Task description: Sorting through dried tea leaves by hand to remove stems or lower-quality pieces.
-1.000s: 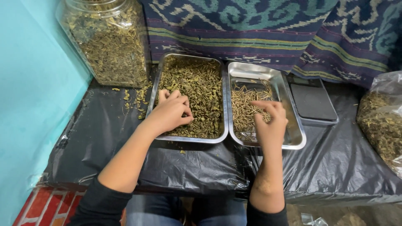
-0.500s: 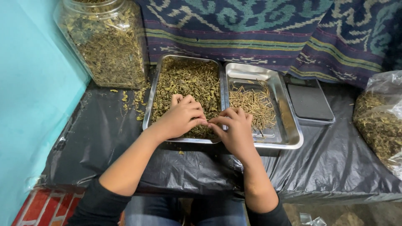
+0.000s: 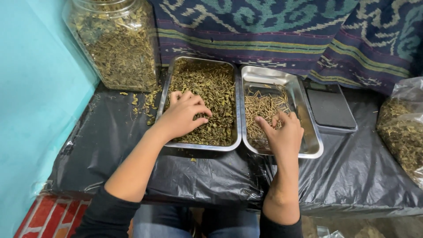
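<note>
Roughly mid-sort, by my read. Near edge: dark sleeves and jeans, then crinkled glossy black plastic sheet [image 3: 194, 176] over the bench, red brick low left.

Left hand [image 3: 181, 117] rests palm-down in the left steel tray [image 3: 202, 146], fingers curled loosely into the dried leaf mix [image 3: 211, 94]; thumb and forefinger look close together, but I can't tell if they pinch anything. Right hand [image 3: 282, 134] sits over the near end of the right steel tray [image 3: 308, 154], fingers bent and partly spread above the stem pile [image 3: 260, 108]; grasp unclear, nothing visibly held.

Done so far: a thin layer of pale, straight, needle-like stems covers the middle of the right tray, with bare shiny metal at its far end and right side. Left: the left tray is full nearly edge to edge with crumpled olive-brown leaf flakes, so I judge most of the picking remains.

Both trays are shallow, rectangular, rounded-corner, touching side by side. Just right of them lies a flat dark scale [image 3: 330, 108], matte top. Loose flakes are spilled left of the trays. Far left, a tall clear jar [image 3: 119, 48] packed with the same leaf. Right edge, a clear bag [image 3: 403, 128] of similar material. Behind, a woven cloth [image 3: 282, 31] with blue-green patterns; teal wall on the left.
</note>
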